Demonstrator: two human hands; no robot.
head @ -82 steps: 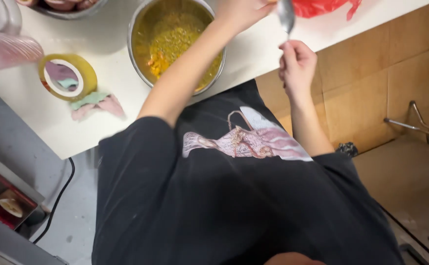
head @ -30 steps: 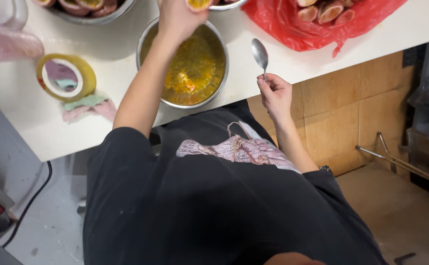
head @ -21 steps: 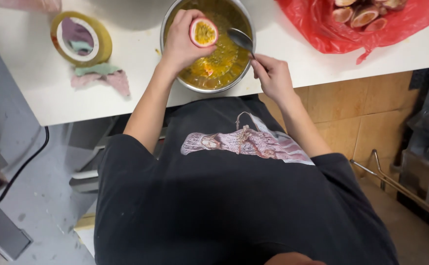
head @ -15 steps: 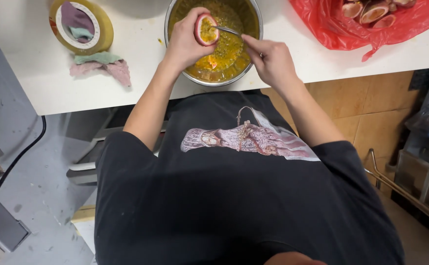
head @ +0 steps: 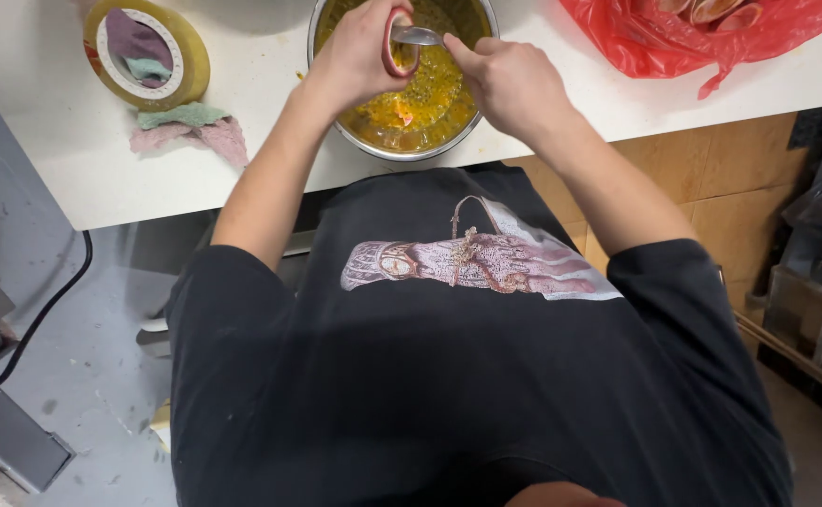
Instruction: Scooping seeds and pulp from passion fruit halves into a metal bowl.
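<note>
While our left hand [head: 359, 56] grips a halved passion fruit with a reddish rim [head: 398, 42] over the round steel bowl of yellow seeded pulp [head: 411, 113], our right hand [head: 510, 84] is closed around the handle of a metal spoon [head: 418, 36], whose bowl sits inside the fruit half. The steel bowl stands at the near edge of the white tabletop [head: 73, 169]. Toward the tabletop's left edge lie a yellow roll of tape [head: 148, 58] and a crumpled pink and green cloth [head: 190, 131]. A red plastic bag holding more fruit halves [head: 702, 33] rests to the right.
</note>
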